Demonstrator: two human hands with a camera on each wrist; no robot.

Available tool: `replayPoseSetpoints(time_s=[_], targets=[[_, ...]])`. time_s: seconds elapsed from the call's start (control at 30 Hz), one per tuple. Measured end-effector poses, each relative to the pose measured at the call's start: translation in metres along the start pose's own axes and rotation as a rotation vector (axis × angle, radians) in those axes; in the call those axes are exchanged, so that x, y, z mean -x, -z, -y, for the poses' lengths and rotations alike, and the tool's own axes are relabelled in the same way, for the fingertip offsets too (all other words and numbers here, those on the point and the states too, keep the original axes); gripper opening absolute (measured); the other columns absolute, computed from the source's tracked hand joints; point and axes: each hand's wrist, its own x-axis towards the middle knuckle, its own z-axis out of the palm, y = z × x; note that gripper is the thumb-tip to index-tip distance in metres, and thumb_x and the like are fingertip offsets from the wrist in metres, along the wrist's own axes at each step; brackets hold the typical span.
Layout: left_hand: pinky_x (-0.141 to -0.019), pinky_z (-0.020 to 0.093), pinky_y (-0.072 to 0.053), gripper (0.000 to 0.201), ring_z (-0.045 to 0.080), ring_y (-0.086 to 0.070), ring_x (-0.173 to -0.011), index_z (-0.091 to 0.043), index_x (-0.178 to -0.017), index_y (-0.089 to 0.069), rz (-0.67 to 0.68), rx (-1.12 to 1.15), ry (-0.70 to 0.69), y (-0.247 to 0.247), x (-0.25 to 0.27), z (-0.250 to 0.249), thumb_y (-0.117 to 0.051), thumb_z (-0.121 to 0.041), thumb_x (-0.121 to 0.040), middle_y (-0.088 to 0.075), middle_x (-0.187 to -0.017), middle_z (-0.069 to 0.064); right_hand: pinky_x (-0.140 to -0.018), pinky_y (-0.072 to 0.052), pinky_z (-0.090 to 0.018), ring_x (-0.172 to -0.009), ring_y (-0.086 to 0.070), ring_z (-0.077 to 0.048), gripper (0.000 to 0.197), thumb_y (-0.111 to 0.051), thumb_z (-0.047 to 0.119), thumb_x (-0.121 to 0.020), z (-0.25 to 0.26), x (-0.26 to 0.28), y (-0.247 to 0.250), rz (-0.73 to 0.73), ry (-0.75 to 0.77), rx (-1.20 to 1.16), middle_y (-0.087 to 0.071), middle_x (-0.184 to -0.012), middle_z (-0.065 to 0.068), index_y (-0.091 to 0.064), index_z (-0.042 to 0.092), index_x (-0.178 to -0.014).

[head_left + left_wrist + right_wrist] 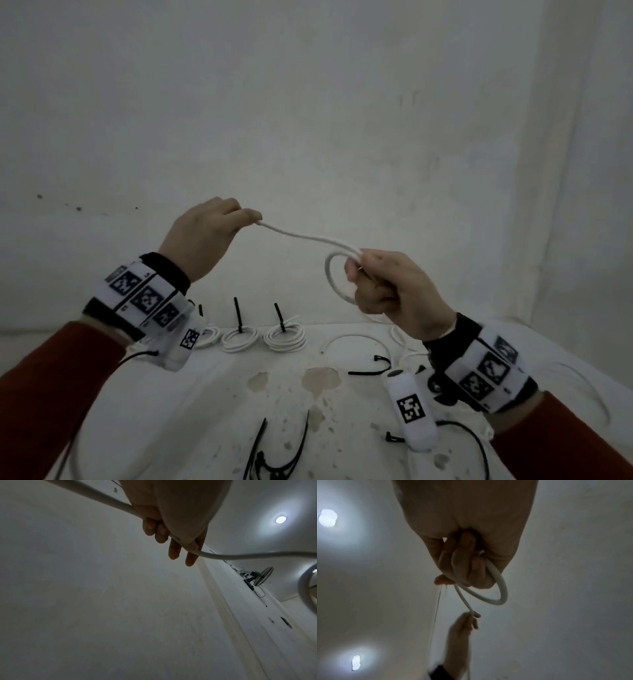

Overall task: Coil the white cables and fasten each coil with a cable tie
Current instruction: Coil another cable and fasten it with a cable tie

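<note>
Both hands are raised above the table with a white cable [308, 237] stretched between them. My left hand [219, 222] pinches the cable's straight run, which passes through its curled fingers [173, 545]. My right hand [376, 277] grips a small loop [334, 277] of the same cable [498, 588], fingers curled round it. The left hand [464, 623] shows below it in the right wrist view. Three coils tied with black ties lie at the back of the table, such as one [239, 337] and another [286, 337].
Loose black cable ties lie on the stained white table: one [370, 368] in the middle, a bunch [277, 455] near the front, another [469, 442] at right. Uncoiled white cable [352, 341] lies behind the right wrist. A white wall stands close behind.
</note>
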Motion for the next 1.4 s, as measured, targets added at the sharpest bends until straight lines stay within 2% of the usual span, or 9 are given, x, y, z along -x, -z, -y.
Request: replayPoseSetpoints(time_s=[0.13, 0.27, 0.47, 0.6, 0.73, 0.87, 1.07, 1.27, 1.4], targets=[[-0.049, 0.037, -0.05, 0.044, 0.023, -0.055, -0.067, -0.035, -0.13, -0.048, 0.005, 0.081, 0.036, -0.013, 0.002, -0.015, -0.029, -0.025, -0.091, -0.057, -0.085, 0.0, -0.048, -0.023, -0.022, -0.042, -0.016, -0.009, 0.036, -0.032, 0.029, -0.097, 0.014, -0.003, -0.009, -0.015, 0.157, -0.39, -0.018, -0.052, 0.007, -0.062, 0.012, -0.085], [-0.048, 0.036, -0.05, 0.081, 0.02, -0.048, -0.059, -0.042, -0.144, -0.022, 0.007, 0.127, 0.041, -0.027, 0.003, -0.026, -0.049, 0.007, -0.085, -0.048, -0.081, -0.004, -0.052, -0.034, -0.02, -0.045, -0.025, -0.009, 0.03, -0.037, 0.031, -0.096, 0.03, -0.011, -0.013, -0.124, 0.327, -0.667, -0.031, -0.049, 0.007, -0.06, 0.013, -0.086], [-0.041, 0.028, -0.047, 0.037, 0.018, -0.056, -0.055, -0.026, -0.123, -0.047, -0.145, 0.11, 0.114, -0.03, 0.01, -0.042, -0.044, -0.014, -0.088, -0.059, -0.075, -0.006, -0.053, -0.035, -0.024, -0.047, -0.034, -0.013, 0.032, -0.038, 0.021, -0.094, 0.053, -0.016, 0.008, -0.191, 0.512, -0.875, -0.038, -0.051, 0.002, -0.065, 0.007, -0.085], [-0.04, 0.023, -0.037, 0.044, 0.022, -0.061, -0.056, -0.012, -0.106, -0.066, -0.08, -0.045, -0.018, -0.028, 0.011, -0.057, -0.074, 0.008, -0.067, -0.066, -0.074, 0.001, -0.057, -0.039, -0.025, -0.05, -0.04, -0.014, 0.03, -0.039, 0.018, -0.094, 0.056, -0.025, 0.011, -0.206, 0.576, -0.943, -0.044, -0.055, 0.001, -0.064, 0.006, -0.084], [-0.046, 0.02, -0.024, 0.032, 0.02, -0.058, -0.059, -0.018, -0.106, -0.057, -0.009, -0.106, -0.259, -0.016, 0.012, -0.079, -0.048, -0.004, -0.078, -0.065, -0.076, -0.003, -0.062, -0.041, -0.023, -0.054, -0.047, -0.012, 0.019, -0.037, 0.018, -0.099, 0.047, -0.04, 0.01, -0.325, 0.527, -0.682, -0.051, -0.059, 0.002, -0.053, 0.01, -0.091], [-0.047, 0.021, -0.02, 0.027, 0.017, -0.051, -0.066, -0.021, -0.105, -0.054, 0.012, -0.117, -0.315, 0.001, 0.012, -0.085, -0.041, -0.01, -0.084, -0.063, -0.077, -0.006, -0.059, -0.042, -0.024, -0.056, -0.053, -0.016, 0.019, -0.041, 0.012, -0.102, 0.021, -0.048, 0.01, -0.481, 0.446, 0.025, -0.061, -0.066, -0.001, -0.055, 0.006, -0.091], [-0.044, 0.022, -0.022, 0.026, 0.016, -0.048, -0.069, -0.022, -0.101, -0.056, 0.034, -0.123, -0.315, 0.018, 0.009, -0.076, -0.039, -0.013, -0.085, -0.063, -0.08, -0.005, -0.054, -0.047, -0.023, -0.052, -0.059, -0.015, 0.014, -0.051, 0.012, -0.098, -0.008, -0.038, 0.005, -0.159, 0.19, 0.884, -0.069, -0.07, 0.002, -0.057, 0.012, -0.085], [-0.042, 0.025, -0.033, 0.019, 0.02, -0.057, -0.064, -0.026, -0.099, -0.058, 0.083, -0.029, -0.215, 0.019, 0.006, -0.055, -0.042, -0.032, -0.091, -0.061, -0.082, -0.004, -0.059, -0.035, -0.022, -0.052, -0.042, -0.008, 0.049, -0.034, 0.037, -0.102, -0.014, -0.021, -0.001, 0.024, 0.019, 0.774, -0.045, -0.052, 0.012, -0.066, 0.01, -0.078], [-0.042, 0.031, -0.042, 0.037, 0.019, -0.055, -0.063, -0.028, -0.102, -0.059, 0.057, 0.135, -0.158, 0.016, -0.002, -0.059, -0.028, -0.047, -0.097, -0.059, -0.082, -0.005, -0.048, -0.026, -0.016, -0.044, -0.029, -0.009, 0.055, -0.032, 0.044, -0.097, -0.01, -0.012, -0.009, 0.053, -0.026, 0.574, -0.034, -0.047, 0.01, -0.057, 0.012, -0.06]])
